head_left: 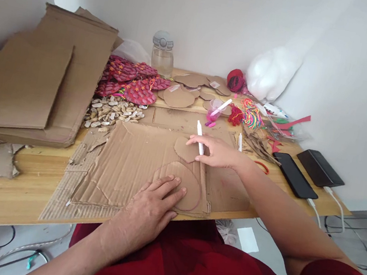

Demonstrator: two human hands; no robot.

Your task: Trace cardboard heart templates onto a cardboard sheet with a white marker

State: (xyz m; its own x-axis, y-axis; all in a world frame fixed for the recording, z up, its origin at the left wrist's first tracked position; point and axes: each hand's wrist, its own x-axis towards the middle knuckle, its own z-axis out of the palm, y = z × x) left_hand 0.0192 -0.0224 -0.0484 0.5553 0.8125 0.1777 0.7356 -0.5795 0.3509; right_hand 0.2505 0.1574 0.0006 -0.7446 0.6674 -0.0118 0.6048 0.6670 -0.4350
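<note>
My left hand lies flat, fingers spread, on a heart-shaped cardboard template that rests on a large brown cardboard sheet. My right hand is closed around a white pen, its tip down at the template's upper edge. A second, smaller cardboard cut-out lies just under the right hand's fingers.
Flattened cardboard boxes are stacked at the left. Red fabric hearts, a pile of pale shells, a water bottle, cardboard cut-outs, coloured yarn and a white bag fill the back. Two phones charge at right.
</note>
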